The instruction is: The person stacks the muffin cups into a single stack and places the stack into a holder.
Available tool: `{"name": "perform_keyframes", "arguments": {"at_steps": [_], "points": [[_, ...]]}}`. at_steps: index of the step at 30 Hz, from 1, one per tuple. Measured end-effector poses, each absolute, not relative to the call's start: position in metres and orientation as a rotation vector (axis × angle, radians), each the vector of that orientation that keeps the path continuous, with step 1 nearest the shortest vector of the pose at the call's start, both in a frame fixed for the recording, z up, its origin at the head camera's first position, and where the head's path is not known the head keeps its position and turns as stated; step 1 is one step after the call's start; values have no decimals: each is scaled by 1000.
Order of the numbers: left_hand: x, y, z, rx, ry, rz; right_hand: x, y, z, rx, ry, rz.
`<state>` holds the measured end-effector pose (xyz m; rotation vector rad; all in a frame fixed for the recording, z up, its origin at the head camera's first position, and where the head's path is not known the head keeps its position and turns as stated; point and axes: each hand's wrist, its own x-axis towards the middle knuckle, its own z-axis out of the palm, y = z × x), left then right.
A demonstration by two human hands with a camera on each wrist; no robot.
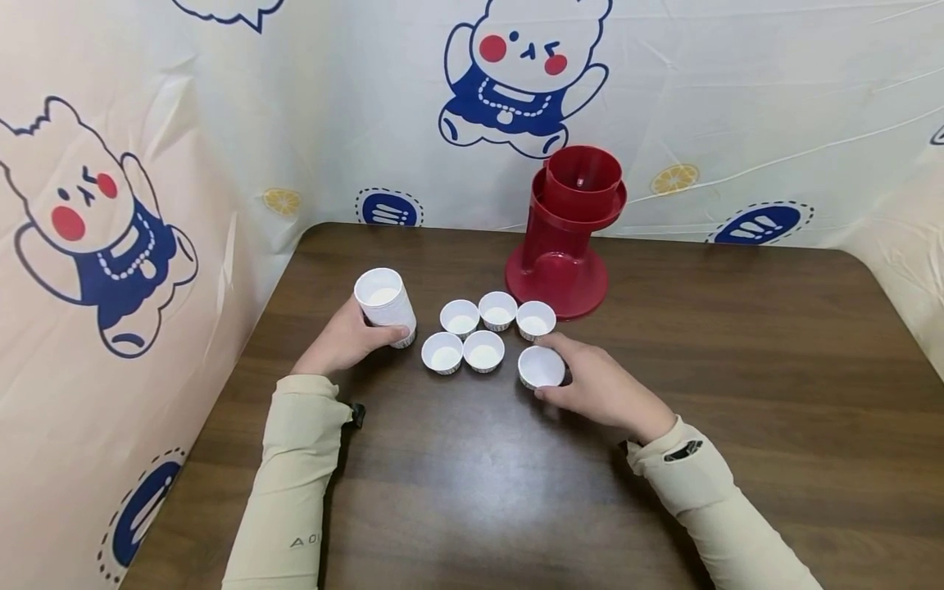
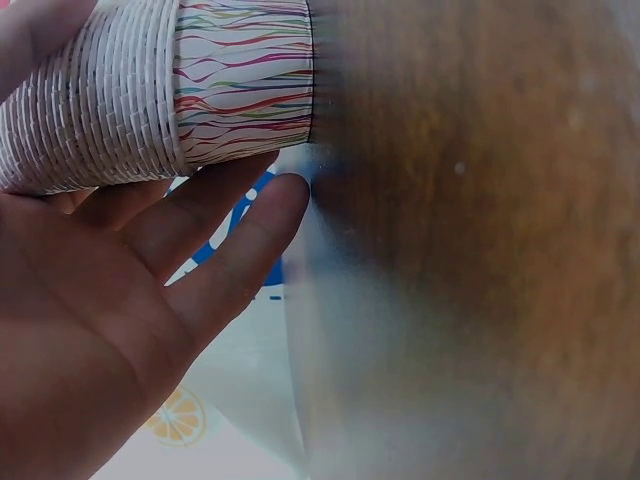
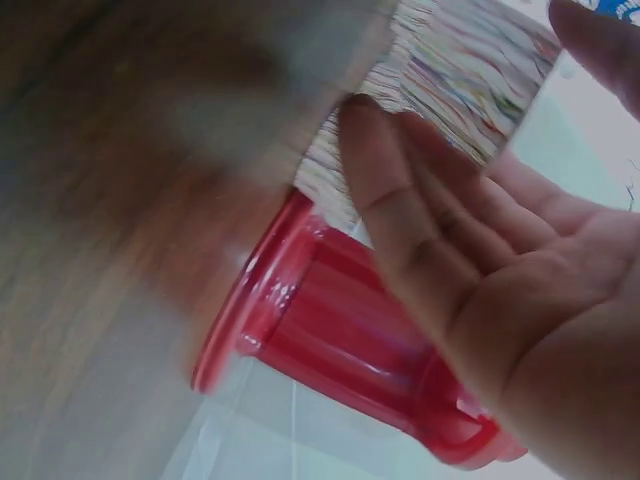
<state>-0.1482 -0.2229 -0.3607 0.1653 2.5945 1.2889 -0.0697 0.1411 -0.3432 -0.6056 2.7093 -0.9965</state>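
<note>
My left hand [image 1: 345, 338] holds an upright stack of nested white paper cups [image 1: 387, 297] at the table's left side, thumb across the near side. In the left wrist view the lowest cup [image 2: 245, 80] shows coloured wavy lines and the stacked rims lie close together. My right hand [image 1: 597, 381] has its thumb and fingers around the sides of a single paper cup [image 1: 541, 367], whose mouth faces up. In the right wrist view its wavy-striped wall [image 3: 480, 70] appears between fingers and thumb. Several more small cups [image 1: 483, 351] stand mouth up in two loose rows between the hands.
A red plastic stand [image 1: 560, 246] with a round base and a cylindrical top rises at the table's back edge, just behind the cups. The dark wooden table [image 1: 457, 492] is bordered by a printed cloth [image 1: 354, 98] at the back and sides.
</note>
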Motion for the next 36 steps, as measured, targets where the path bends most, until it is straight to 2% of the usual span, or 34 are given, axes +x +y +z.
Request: {"name": "perform_keyframes", "arguments": {"at_steps": [5,15,28,36], "points": [[-149,-223,-361,168,2587,1299,-74,137,-333,-640,2679,-1228],[-151,-224,-364,167,2585,1312,-95,114,-314,-667,2570,-1416],[-149,-223,-364,193,2577,1357,-141,53,-294,-684,2471,-1476],[-150,-224,-363,250,2553,1407,-157,21,-292,-658,2459,-1521]]}}
